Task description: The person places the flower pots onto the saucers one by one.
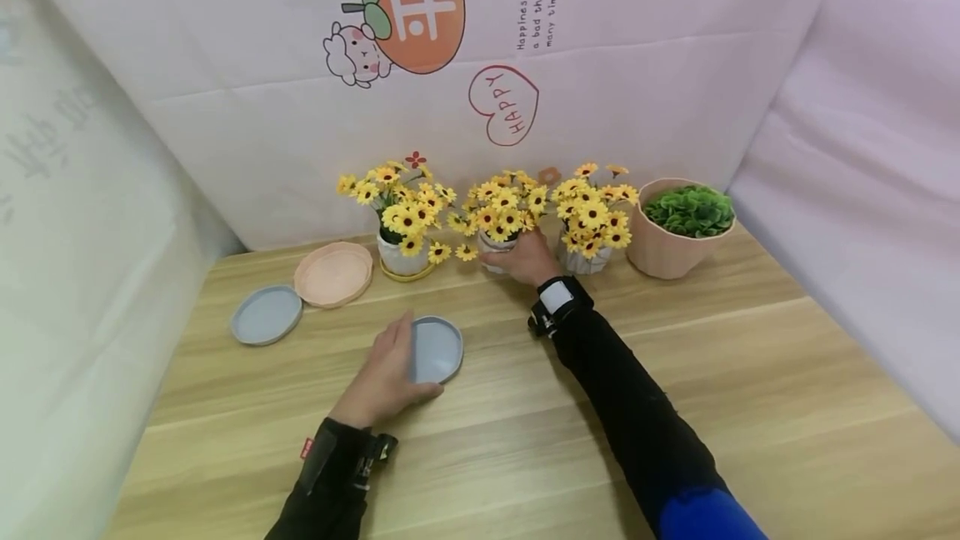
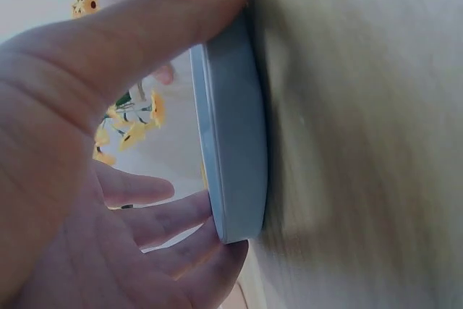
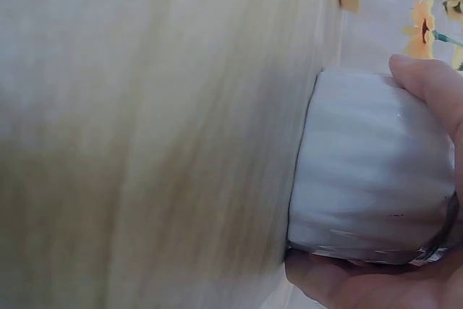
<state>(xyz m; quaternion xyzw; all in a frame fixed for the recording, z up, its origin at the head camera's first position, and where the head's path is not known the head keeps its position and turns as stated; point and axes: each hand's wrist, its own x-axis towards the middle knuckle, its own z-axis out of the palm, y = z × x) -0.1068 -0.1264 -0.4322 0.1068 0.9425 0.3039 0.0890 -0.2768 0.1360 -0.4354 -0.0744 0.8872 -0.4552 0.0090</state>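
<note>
In the middle of the frame, the person's left hand (image 1: 387,377) spans a small, round, blue-grey plate (image 1: 439,350), thumb on the near rim and fingers on the far side — a light hold, parted only by the plate's width. I can't tell whether its whole base touches the pale wood-grain tabletop (image 1: 487,465).

Above and a little right of centre, the right hand (image 1: 528,260) grips a rounded white pot (image 3: 372,164), thumb on one side and fingers on the other. The pot's base is at the tabletop, and yellow daisy-like flowers with dark centres (image 1: 507,205) spread above it.

Just left of it, a second white flowerpot (image 1: 402,257) sits on a shallow yellow saucer (image 1: 407,277); close on its right stands a ribbed white flowerpot (image 1: 582,262), both full of similar blooms. At the right end of that row is a larger pale-pink pot (image 1: 670,252) with a leafy green plant (image 1: 690,212).

Left of centre lie a round pale-pink plate (image 1: 333,274) and another blue-grey plate (image 1: 266,316) — side by side, their rims nearly or just touching.
</note>
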